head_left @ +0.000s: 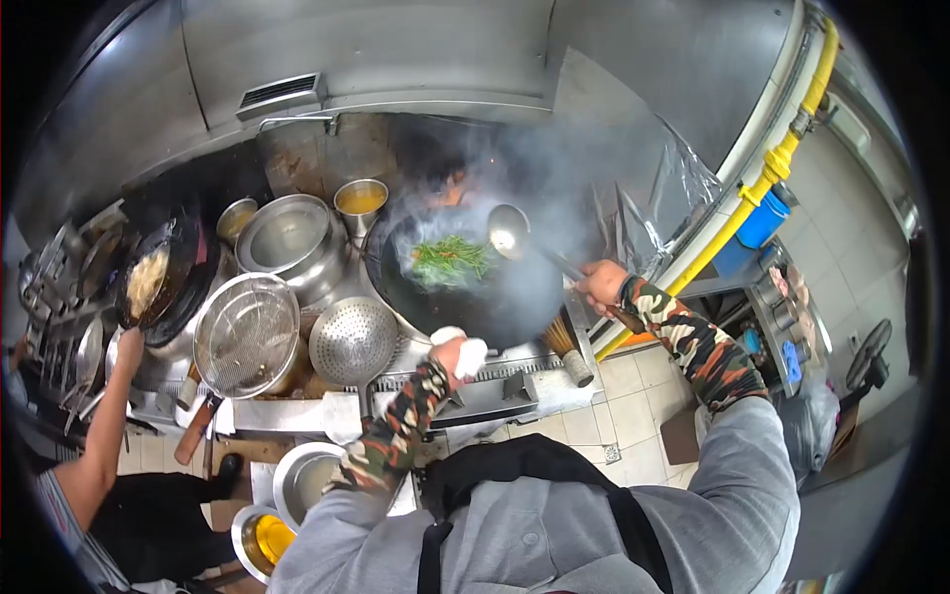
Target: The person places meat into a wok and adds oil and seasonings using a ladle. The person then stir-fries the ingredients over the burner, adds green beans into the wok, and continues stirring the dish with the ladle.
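Observation:
A dark wok (515, 312) on the stove holds long thin green vegetables (450, 259) with a few reddish bits, under steam and smoke. My right hand (598, 285), to the right of the wok, is closed around the handle of a ladle (508, 226). The ladle's bowl hangs above the wok, just right of the greens. My left hand (453, 356) is closed on a white cloth (473, 354) at the wok's near edge. Whether the cloth wraps the rim or a handle cannot be seen.
A flame (452, 188) shows behind the wok. Left of it are a perforated skimmer (353, 342), a mesh strainer (247, 337) and a steel pot (287, 236). A bamboo brush (569, 354) lies at right. A co-worker's hand (129, 346) holds another wok at far left.

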Action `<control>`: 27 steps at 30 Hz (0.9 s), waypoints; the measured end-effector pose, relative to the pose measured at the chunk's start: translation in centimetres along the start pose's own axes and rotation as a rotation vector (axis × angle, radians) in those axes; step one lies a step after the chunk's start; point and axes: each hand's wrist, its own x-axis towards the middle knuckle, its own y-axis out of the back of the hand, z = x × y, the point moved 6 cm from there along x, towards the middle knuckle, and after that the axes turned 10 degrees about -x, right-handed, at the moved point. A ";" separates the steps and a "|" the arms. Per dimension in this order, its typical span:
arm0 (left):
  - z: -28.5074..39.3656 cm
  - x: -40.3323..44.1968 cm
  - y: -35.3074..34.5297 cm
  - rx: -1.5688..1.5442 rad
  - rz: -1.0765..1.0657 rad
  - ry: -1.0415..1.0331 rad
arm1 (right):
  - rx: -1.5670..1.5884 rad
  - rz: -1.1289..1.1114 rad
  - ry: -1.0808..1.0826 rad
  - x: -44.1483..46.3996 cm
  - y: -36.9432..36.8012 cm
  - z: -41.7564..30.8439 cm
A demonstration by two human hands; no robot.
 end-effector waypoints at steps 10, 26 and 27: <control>-1.7 -0.3 -3.4 0.094 0.599 -0.189 | 0.808 -0.660 -0.364 -4.5 -10.0 1.2; -16.5 -8.8 -6.0 -0.338 0.606 -0.211 | -0.954 0.463 0.892 0.4 -36.0 26.2; -16.7 -9.3 -6.3 -0.371 0.640 -0.231 | -0.995 0.558 0.829 2.7 -38.0 28.1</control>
